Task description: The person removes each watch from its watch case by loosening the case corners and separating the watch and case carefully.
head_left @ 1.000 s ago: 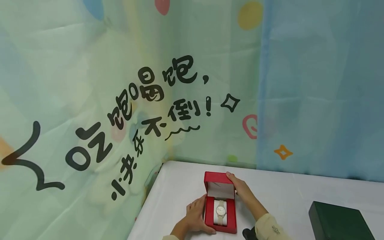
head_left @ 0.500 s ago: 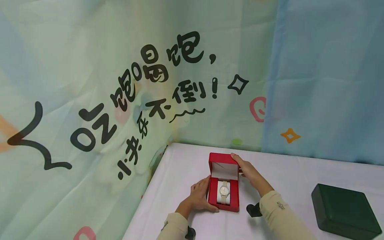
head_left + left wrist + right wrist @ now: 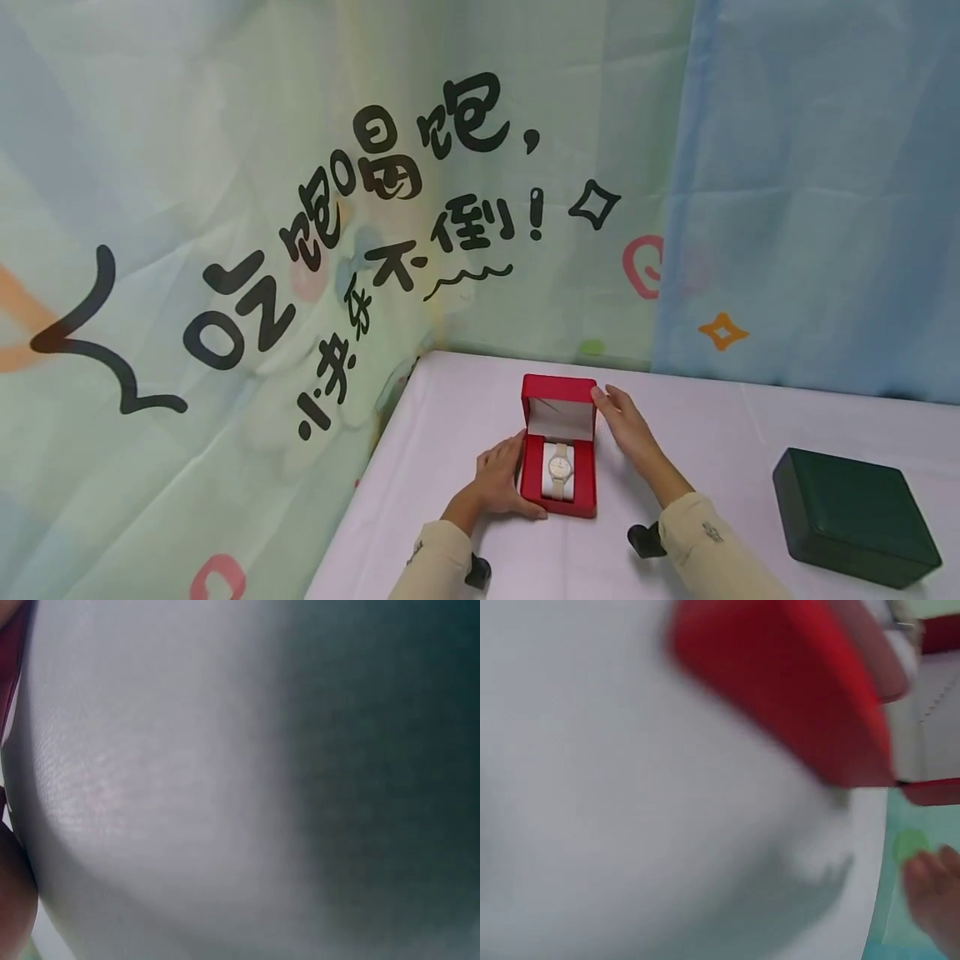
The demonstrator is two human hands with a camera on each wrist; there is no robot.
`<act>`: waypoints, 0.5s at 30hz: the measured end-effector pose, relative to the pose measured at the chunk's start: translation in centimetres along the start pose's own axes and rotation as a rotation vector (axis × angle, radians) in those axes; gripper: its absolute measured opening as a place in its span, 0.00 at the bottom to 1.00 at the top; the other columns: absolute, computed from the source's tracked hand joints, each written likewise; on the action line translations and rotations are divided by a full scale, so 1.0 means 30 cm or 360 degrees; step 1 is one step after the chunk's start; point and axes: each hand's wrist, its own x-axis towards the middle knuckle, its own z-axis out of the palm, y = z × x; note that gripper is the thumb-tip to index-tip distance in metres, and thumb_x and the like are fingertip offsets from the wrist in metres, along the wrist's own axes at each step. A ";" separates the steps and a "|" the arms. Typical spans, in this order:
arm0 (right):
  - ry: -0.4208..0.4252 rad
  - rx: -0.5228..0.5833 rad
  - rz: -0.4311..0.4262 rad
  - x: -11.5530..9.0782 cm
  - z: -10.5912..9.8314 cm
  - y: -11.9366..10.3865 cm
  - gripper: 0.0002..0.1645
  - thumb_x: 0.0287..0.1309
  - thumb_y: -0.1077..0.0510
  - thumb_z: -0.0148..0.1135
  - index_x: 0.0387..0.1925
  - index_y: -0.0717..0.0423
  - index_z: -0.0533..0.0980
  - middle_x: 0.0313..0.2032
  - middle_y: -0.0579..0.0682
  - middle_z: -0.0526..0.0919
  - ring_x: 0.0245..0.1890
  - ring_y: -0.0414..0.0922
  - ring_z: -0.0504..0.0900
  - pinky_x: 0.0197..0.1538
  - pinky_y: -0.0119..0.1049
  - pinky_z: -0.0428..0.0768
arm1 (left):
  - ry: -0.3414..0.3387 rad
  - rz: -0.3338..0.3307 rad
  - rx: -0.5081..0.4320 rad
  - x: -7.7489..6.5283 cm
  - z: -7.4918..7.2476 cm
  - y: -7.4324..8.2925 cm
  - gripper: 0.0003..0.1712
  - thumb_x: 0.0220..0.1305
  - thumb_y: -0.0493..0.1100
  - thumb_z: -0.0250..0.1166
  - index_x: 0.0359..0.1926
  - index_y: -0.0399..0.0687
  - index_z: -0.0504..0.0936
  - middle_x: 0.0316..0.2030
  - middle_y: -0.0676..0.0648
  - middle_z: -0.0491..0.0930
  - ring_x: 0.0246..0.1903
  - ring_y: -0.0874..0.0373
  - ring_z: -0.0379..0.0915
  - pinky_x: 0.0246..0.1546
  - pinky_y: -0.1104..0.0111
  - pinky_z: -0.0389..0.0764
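Observation:
A red watch box (image 3: 558, 507) stands on the white-covered table with its lid (image 3: 559, 388) raised, showing a pale lining. Inside, a pale-strapped wristwatch (image 3: 559, 469) sits round a white cushion. My left hand (image 3: 498, 482) grips the box's left side, its thumb along the front edge. Beside the lid's upper right corner is my right hand (image 3: 628, 429), fingers loosely extended, fingertips right at the edge. In the right wrist view, that hand (image 3: 936, 896) appears apart from the red box (image 3: 780, 690). Blurred pale surface fills most of the left wrist view.
A dark green box (image 3: 855, 517) lies shut on the table to the right. Printed cloth curtains (image 3: 525, 317) hang along the table's back and left edges. A black device (image 3: 647, 541) sits at the right wrist, another (image 3: 478, 572) at the left.
My right hand has loosened from the lid's right edge and shifted slightly outward to the right. The lid stays raised and the left hand keeps its hold. The head view has tilted down.

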 end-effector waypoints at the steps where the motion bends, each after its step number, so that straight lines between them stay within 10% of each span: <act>1: 0.0049 -0.0034 -0.0049 -0.014 0.001 0.013 0.49 0.62 0.34 0.39 0.69 0.63 0.41 0.68 0.66 0.46 0.67 0.63 0.49 0.64 0.58 0.56 | -0.0001 -0.0005 0.0007 -0.001 0.000 0.000 0.64 0.36 0.58 0.73 0.70 0.55 0.44 0.66 0.51 0.56 0.66 0.54 0.48 0.63 0.55 0.53; 9: 0.0299 -0.0448 -0.0515 -0.126 0.051 0.107 0.48 0.50 0.44 0.64 0.65 0.61 0.54 0.62 0.63 0.59 0.62 0.60 0.59 0.58 0.59 0.66 | -0.0027 -0.0025 0.0015 0.012 -0.011 0.001 0.65 0.36 0.58 0.73 0.70 0.55 0.43 0.67 0.51 0.54 0.67 0.54 0.47 0.64 0.54 0.52; 15: 0.0205 -0.0844 -0.0863 -0.157 0.097 0.136 0.49 0.39 0.43 0.70 0.60 0.62 0.63 0.57 0.61 0.70 0.57 0.58 0.68 0.53 0.59 0.70 | -0.0033 -0.0023 0.0013 0.001 -0.005 0.016 0.64 0.36 0.57 0.73 0.70 0.53 0.44 0.68 0.51 0.54 0.67 0.53 0.46 0.64 0.55 0.51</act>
